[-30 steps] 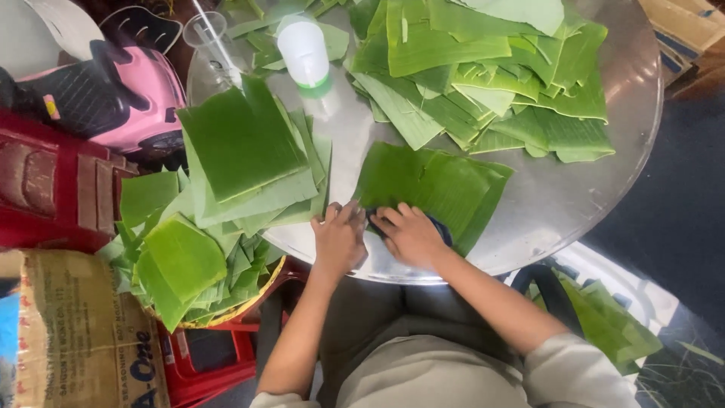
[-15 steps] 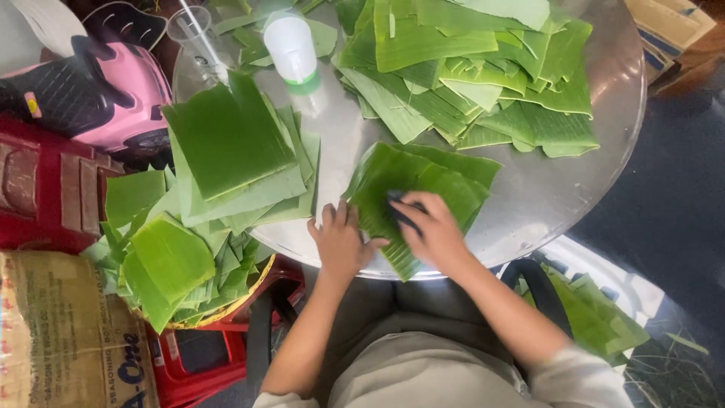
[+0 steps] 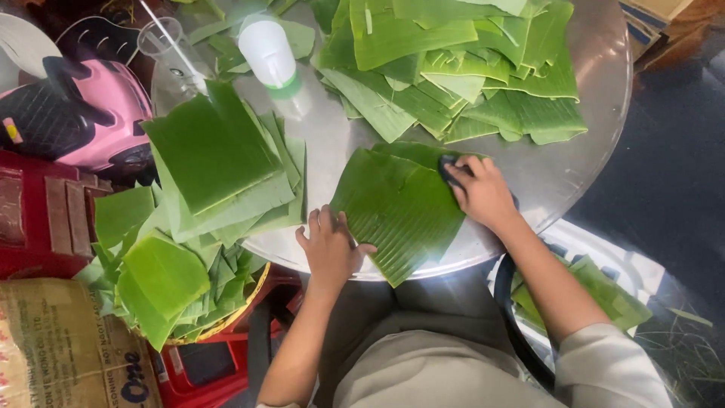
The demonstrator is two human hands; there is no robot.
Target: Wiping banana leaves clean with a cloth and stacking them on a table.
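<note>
- Round metal table, leaf heaps at far side & L edge.
- Banana leaf flat at near rim, tip overhanging.
- L hand open, fingers spread, pinning leaf's near-L edge.
- R hand curled round dark cloth, pressed on leaf's far-R corner.
- White bottle upright, far L.

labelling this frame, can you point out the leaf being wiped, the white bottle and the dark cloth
banana leaf (image 3: 396, 208), head view, middle of its flat surface
white bottle (image 3: 266, 51), head view, its white body
dark cloth (image 3: 448, 168), head view, the bit showing under the right hand's fingers
</note>
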